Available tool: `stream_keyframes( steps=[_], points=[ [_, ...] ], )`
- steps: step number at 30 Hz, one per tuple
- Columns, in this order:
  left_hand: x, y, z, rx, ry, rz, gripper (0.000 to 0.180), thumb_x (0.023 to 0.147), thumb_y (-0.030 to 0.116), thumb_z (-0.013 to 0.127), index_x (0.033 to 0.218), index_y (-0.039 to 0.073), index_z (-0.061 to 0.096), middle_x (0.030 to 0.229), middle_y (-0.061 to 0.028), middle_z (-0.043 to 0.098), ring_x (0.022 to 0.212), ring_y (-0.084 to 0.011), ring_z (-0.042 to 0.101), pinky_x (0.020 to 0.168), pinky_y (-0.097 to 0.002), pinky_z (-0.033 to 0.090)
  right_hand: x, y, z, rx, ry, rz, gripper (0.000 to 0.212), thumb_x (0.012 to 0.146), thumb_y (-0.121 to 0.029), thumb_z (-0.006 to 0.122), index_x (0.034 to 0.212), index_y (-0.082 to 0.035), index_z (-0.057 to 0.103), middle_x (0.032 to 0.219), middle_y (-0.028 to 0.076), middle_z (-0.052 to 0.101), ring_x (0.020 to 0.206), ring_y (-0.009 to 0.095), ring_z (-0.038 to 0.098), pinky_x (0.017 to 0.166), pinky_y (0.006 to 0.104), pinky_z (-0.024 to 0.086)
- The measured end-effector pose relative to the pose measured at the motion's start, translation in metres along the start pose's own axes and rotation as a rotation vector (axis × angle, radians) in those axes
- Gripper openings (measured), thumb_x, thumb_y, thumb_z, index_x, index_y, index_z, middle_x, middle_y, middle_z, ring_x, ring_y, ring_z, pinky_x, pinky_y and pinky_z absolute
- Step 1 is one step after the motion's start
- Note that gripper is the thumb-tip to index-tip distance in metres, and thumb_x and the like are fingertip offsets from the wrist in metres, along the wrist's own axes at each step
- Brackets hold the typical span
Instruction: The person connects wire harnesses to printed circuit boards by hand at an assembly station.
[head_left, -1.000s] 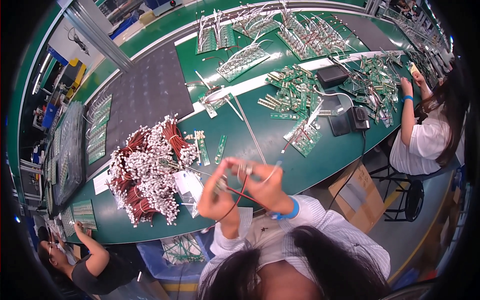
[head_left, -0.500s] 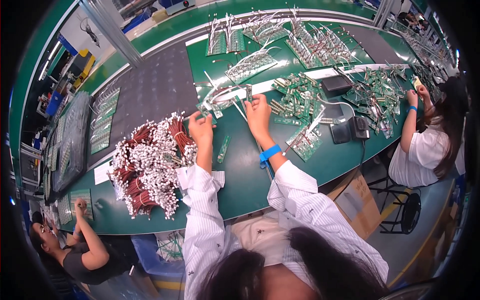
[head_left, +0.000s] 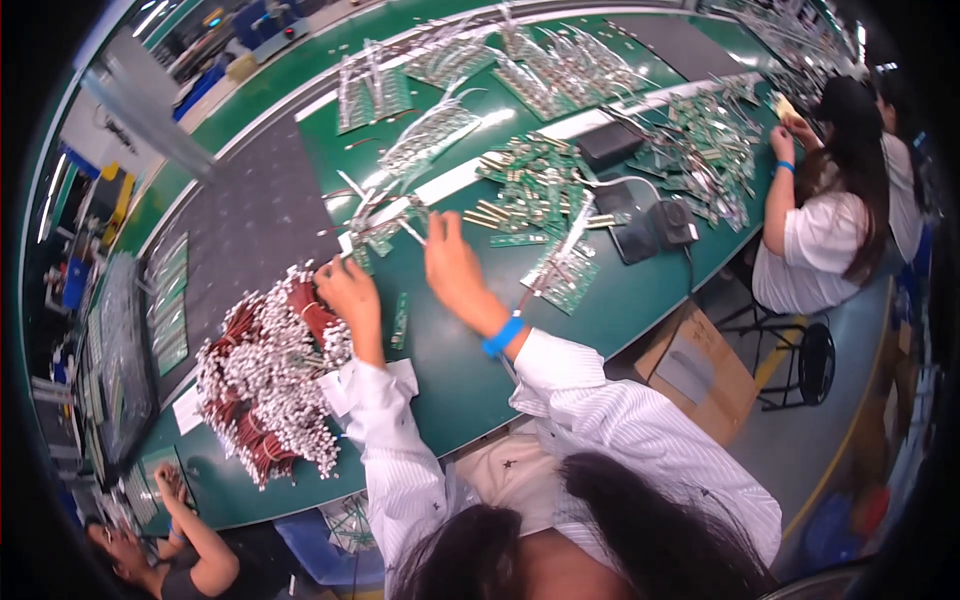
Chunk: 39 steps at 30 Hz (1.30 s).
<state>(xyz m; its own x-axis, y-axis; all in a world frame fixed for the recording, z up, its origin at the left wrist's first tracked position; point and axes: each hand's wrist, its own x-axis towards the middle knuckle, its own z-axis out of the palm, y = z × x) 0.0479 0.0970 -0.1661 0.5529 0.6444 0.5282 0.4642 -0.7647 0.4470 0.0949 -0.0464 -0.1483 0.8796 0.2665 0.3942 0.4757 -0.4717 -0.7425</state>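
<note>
My left hand [head_left: 350, 292] is over the table beside the bundles of red wires with white connectors [head_left: 275, 375]. Its fingers are curled together, and whatever they pinch is too small to make out; a white piece shows at the fingertips. To its right, my right hand [head_left: 458, 265], with a blue band at the wrist, has its fingers closed at the edge of a small green circuit board [head_left: 416, 206]. Just beyond both hands lie loose boards with white wires [head_left: 374, 232]. One narrow green board strip [head_left: 400, 320] rests on the table between my forearms.
Piles of narrow boards [head_left: 540, 185] lie to the right, near a black adapter [head_left: 610, 145] and a wired board panel [head_left: 565, 275]. More wired panels [head_left: 430, 140] stand at the far side. Co-workers sit at both ends; a carton [head_left: 700, 375] is below the table edge.
The view has swung, so the table appears shifted left. My left fingers have drawn together from apart. My right hand has tilted left with the small board.
</note>
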Motion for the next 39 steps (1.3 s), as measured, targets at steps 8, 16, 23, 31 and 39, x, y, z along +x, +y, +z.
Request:
stream_keyframes(
  steps=[8, 16, 23, 31, 39],
  points=[
    [-0.054, 0.057, -0.108, -0.899, -0.343, -0.133, 0.022, 0.086, 0.012, 0.038, 0.097, -0.002, 0.051, 0.093, -0.0098, 0.053, 0.082, -0.0155, 0.052, 0.072, -0.0272, 0.042, -0.081, 0.023, -0.18, 0.178, -1.285, -0.165, 0.018, 0.078, -0.018, 0.05, 0.085, -0.002, 0.052, 0.077, 0.014, 0.05, 0.073, 0.031, 0.053, 0.057, 0.0373, 0.043],
    [-0.173, 0.13, -0.045, -1.394, -0.816, -0.459, 0.034, 0.082, 0.007, 0.045, 0.113, -0.005, 0.037, 0.107, -0.0142, 0.047, 0.101, -0.021, 0.047, 0.086, -0.0296, 0.039, -0.058, 0.09, -0.176, -0.5, -0.053, -0.005, 0.023, 0.071, -0.017, 0.059, 0.087, -0.003, 0.05, 0.081, 0.012, 0.051, 0.074, 0.029, 0.051, 0.061, 0.0367, 0.042],
    [-0.164, 0.133, -0.042, -1.416, -0.797, -0.749, 0.036, 0.08, 0.006, 0.051, 0.113, -0.003, 0.039, 0.101, -0.0082, 0.05, 0.088, -0.0113, 0.049, 0.077, -0.0229, 0.039, -0.081, 0.089, -0.169, 0.124, -0.351, 0.262, 0.037, 0.067, -0.018, 0.069, 0.094, -0.001, 0.049, 0.071, 0.003, 0.045, 0.061, 0.008, 0.042, 0.054, 0.0204, 0.038],
    [-0.143, 0.123, -0.076, -1.592, -0.828, -0.782, 0.028, 0.083, 0.009, 0.049, 0.108, -0.001, 0.044, 0.103, -0.0066, 0.051, 0.095, -0.0133, 0.048, 0.083, -0.0275, 0.039, -0.079, 0.055, -0.17, 0.937, -0.648, 0.646, 0.02, 0.085, -0.021, 0.047, 0.084, -0.001, 0.051, 0.063, 0.001, 0.046, 0.049, 0.006, 0.042, 0.04, 0.0188, 0.035],
    [-0.129, 0.107, -0.106, -1.46, -0.995, -0.623, 0.028, 0.081, 0.006, 0.05, 0.106, -0.002, 0.043, 0.084, -0.0101, 0.055, 0.061, -0.0146, 0.055, 0.05, -0.0245, 0.045, -0.073, 0.014, -0.167, 0.716, -0.767, 0.359, 0.022, 0.086, -0.02, 0.044, 0.088, -0.001, 0.055, 0.057, 0.002, 0.054, 0.043, 0.005, 0.041, 0.038, 0.0186, 0.03]
  ],
)
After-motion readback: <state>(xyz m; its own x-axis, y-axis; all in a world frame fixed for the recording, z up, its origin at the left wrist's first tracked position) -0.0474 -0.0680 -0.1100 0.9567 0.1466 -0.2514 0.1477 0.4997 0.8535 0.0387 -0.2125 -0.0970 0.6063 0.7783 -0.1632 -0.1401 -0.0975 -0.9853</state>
